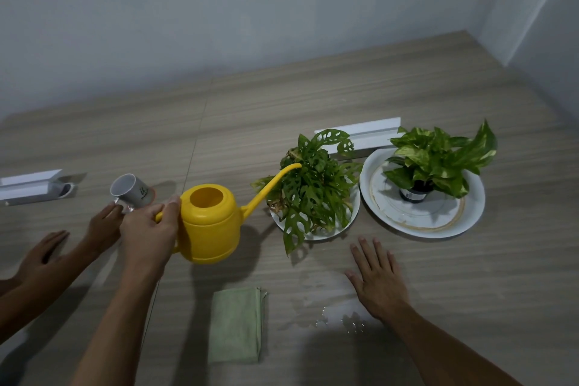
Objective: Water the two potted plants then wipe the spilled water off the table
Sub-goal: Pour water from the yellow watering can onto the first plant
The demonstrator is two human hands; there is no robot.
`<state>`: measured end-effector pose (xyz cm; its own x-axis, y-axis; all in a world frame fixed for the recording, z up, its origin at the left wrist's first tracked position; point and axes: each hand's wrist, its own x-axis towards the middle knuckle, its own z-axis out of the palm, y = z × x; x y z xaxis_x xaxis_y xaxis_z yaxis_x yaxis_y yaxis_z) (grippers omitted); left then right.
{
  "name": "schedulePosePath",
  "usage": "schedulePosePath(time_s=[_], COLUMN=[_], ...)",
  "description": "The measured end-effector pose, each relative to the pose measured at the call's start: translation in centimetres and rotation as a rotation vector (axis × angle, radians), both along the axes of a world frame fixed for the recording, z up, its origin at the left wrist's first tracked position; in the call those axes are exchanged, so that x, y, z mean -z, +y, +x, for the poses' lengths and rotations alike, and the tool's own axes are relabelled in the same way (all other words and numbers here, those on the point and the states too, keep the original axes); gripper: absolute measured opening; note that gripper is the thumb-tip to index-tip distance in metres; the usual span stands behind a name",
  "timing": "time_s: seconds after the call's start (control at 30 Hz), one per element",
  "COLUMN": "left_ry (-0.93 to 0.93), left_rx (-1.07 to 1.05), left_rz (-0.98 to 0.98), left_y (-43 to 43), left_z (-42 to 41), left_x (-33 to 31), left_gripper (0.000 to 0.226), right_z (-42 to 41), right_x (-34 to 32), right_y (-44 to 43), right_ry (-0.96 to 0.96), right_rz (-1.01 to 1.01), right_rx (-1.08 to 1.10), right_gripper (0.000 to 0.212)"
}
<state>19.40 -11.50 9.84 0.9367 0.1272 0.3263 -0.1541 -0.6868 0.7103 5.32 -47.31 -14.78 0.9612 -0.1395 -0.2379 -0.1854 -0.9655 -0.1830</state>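
Note:
My left hand (150,229) grips the handle of a yellow watering can (213,226), whose spout tip reaches into the holed-leaf plant (313,191) on a small white plate (313,235). To the right, a variegated plant (438,160) in a dark pot stands on a larger white plate (423,222). My right hand (379,279) lies flat and open on the table, just beyond a patch of spilled water (338,316). A folded green cloth (236,324) rests near the front edge.
Another person's two hands reach in from the left: one (103,222) holds a grey mug (133,191), the other (40,254) lies flat. White rails lie at the far left (28,186) and behind the plants (360,133). A grey wall bounds the wooden table (282,97).

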Motion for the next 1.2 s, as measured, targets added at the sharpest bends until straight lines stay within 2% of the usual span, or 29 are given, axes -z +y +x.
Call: schedulePosePath(time_s=[0.23, 0.63, 0.97, 1.2], left_ry=[-0.010, -0.034, -0.002, -0.032], left_rx=[-0.040, -0.027, 0.037, 0.028], left_rz=[0.011, 0.143, 0.115, 0.119], left_y=[0.1, 0.7, -0.2, -1.0], left_z=[0.7, -0.4, -1.6, -0.9], left_x=[0.3, -1.7, -2.8, -3.2], left_gripper=[0.065, 0.054, 0.049, 0.054], right_z=[0.0, 0.1, 0.1, 0.1], right_x=[0.0, -0.2, -0.4, -0.5], right_y=[0.0, 0.1, 0.2, 0.1], right_ry=[-0.001, 0.026, 0.036, 0.039], right_rz=[-0.011, -0.044, -0.043, -0.032], right_rx=[-0.003, -0.011, -0.024, -0.030], right_gripper=[0.070, 0.072, 0.072, 0.071])
